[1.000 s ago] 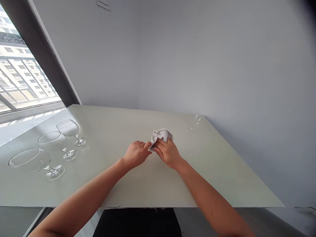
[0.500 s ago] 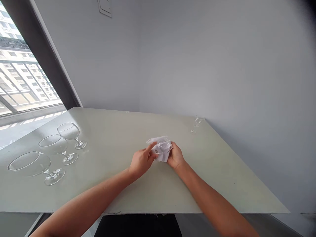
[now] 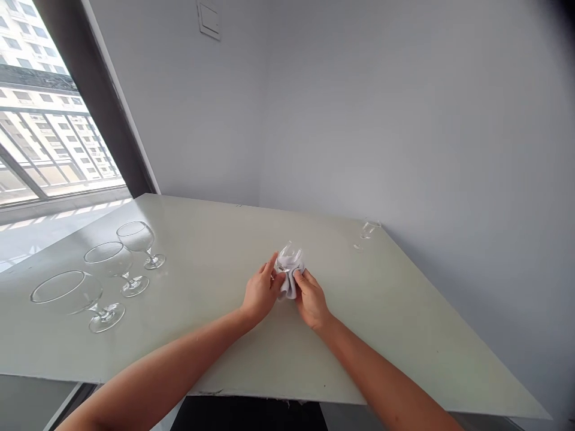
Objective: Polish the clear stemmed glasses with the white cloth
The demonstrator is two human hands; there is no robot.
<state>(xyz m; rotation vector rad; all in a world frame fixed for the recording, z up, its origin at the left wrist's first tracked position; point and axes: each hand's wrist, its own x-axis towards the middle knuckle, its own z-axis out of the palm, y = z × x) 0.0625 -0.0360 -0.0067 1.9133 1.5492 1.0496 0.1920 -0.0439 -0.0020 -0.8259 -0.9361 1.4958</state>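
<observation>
Between my two hands, above the middle of the table, is a clear stemmed glass (image 3: 290,250), its bowl tilted away from me. A crumpled white cloth (image 3: 288,290) is bunched around its lower part, so the stem and foot are hidden. My left hand (image 3: 261,292) is closed on the left side of the glass, thumb near the cloth and one finger extended along the bowl. From the right, my right hand (image 3: 311,300) pinches the cloth against the glass with thumb and fingers.
Three larger stemmed glasses, the nearest (image 3: 67,293), the middle (image 3: 109,260) and the farthest (image 3: 136,237), stand at the left of the pale table (image 3: 215,359). Another glass (image 3: 367,230) stands by the far right corner. Grey walls (image 3: 395,120) border the table; a window is on the left.
The cloth bundle has turned in my hands, and the glass bowl, at first hidden, now shows above the cloth. Both hands have moved slightly nearer to me. The view has shifted a little left.
</observation>
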